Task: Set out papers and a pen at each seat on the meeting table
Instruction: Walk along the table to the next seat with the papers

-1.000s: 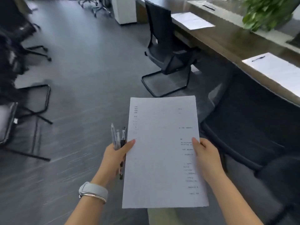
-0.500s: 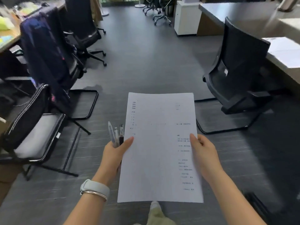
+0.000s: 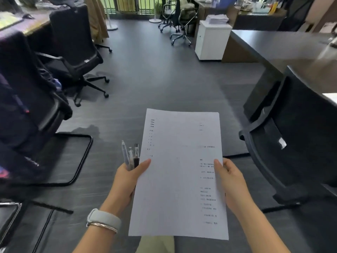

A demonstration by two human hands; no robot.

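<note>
Between a row of office chairs and the meeting table (image 3: pixel 284 46), a person stood on a dark, wood-grained floor holding a stack of printed papers (image 3: pixel 179 172) out flat at waist height with both hands. The left hand (image 3: pixel 127 181) pinched the sheets' left edge with the thumb on top, its fingers curled round a bunch of pens (image 3: pixel 130 156) that stood upright against the palm — likely so both supplies travelled together. The right hand (image 3: pixel 228 181) gripped the right edge, thumb on top, fingers hidden beneath. The papers were thin, white and rectangular, with faint lines of print. The pens were slim, of clear and dark plastic. A black mesh-backed chair (image 3: pixel 291 143) stood at the right, tucked against the table's smooth dark top — probably the next seat to supply. A pale watch band (image 3: pixel 104 219) wrapped the left wrist.
</note>
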